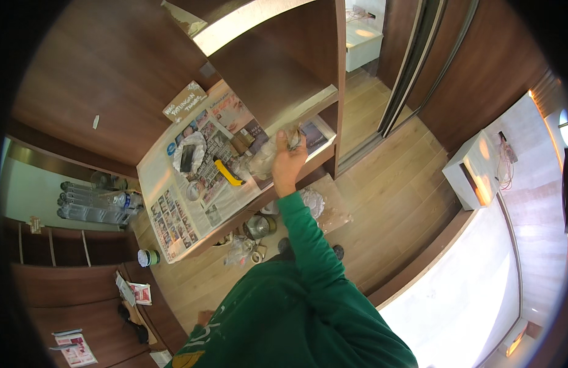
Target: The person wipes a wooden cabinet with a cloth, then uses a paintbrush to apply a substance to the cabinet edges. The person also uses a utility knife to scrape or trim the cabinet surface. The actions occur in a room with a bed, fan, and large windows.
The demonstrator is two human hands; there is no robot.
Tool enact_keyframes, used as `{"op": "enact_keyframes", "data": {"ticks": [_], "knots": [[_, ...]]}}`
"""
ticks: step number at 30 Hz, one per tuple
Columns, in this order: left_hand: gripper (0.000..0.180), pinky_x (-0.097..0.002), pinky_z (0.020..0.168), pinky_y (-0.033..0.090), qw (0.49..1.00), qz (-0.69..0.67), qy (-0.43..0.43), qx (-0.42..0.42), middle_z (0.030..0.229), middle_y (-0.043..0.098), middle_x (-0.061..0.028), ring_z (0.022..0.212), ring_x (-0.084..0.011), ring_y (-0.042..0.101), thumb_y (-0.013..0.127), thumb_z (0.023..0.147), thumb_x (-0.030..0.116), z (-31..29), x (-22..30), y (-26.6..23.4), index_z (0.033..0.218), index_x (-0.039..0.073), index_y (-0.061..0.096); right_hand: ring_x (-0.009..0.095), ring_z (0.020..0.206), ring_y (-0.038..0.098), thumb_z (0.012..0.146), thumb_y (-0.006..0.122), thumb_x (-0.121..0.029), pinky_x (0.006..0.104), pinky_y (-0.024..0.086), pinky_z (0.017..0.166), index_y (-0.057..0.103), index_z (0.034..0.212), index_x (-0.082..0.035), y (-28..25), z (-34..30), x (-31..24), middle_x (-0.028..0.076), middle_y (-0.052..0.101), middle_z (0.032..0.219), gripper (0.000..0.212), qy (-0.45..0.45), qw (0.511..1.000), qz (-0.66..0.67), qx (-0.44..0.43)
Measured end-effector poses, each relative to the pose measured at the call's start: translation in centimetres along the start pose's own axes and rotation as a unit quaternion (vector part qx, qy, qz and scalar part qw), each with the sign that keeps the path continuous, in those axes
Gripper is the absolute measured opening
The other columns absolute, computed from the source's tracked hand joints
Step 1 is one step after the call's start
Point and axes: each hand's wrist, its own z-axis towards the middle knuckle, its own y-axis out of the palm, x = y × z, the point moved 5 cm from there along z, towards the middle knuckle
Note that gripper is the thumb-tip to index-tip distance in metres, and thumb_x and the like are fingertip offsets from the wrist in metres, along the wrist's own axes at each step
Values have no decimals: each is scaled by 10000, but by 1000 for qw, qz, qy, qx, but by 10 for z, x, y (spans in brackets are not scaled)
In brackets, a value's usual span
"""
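My right hand (288,161) reaches across to the right end of a newspaper-covered counter (167,242). Its fingers are closed round a crumpled beige wad (263,161), which looks like a rag or thin plastic; the exact kind is unclear. Left of it on the newspaper lies a yellow-handled tool (228,173), probably a cutter. Farther left, a dark block-like object (187,158) rests on crumpled white wrapping (200,146). Low beside my body, my left hand (204,317) shows only in part, with its fingers mostly hidden.
A cardboard sign (185,102) leans against the brown panel behind the counter. A shelf opening (284,67) stands above its right end. Below are a round tin (257,227), plastic bags (239,250) and a stained board (334,211) on the floor. Sliding-door tracks (401,80) run at right.
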Motion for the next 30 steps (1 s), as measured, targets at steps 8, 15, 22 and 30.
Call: {"op": "enact_keyframes", "data": {"ticks": [8, 15, 22, 30], "knots": [[230, -358, 658, 551, 870, -485, 78, -45, 897, 709, -176, 762, -253, 680, 646, 898, 33, -43, 114, -55, 1090, -92, 671, 173, 902, 568, 940, 699, -183, 311, 467, 840, 597, 1125, 58, -6, -5, -2, 115, 666, 989, 320, -26, 999, -4, 40], [237, -321, 779, 571, 978, -191, 42, 78, 1018, 743, -176, 787, -225, 702, 672, 899, 86, -38, 92, -28, 1061, -78, 726, 178, 852, 580, 919, 724, -210, 321, 480, 793, 609, 1044, 52, -9, -13, 9, 105, 667, 898, 313, -36, 996, -64, 50], [237, -331, 784, 573, 981, -16, 168, 94, 954, 754, -158, 804, -215, 707, 650, 902, 136, -4, 42, -16, 1033, -32, 753, 135, 846, 563, 962, 670, -212, 291, 473, 773, 629, 1044, 17, -49, -59, 36, 44, 662, 918, 247, 92, 996, 23, 3], [242, -340, 758, 559, 982, -165, -38, 83, 916, 752, -161, 751, -234, 696, 603, 861, 84, -30, 42, -12, 995, -52, 752, 125, 854, 558, 963, 667, -199, 288, 471, 783, 625, 1061, 17, -10, -25, 18, 47, 655, 925, 242, 38, 998, 51, 31]]}}
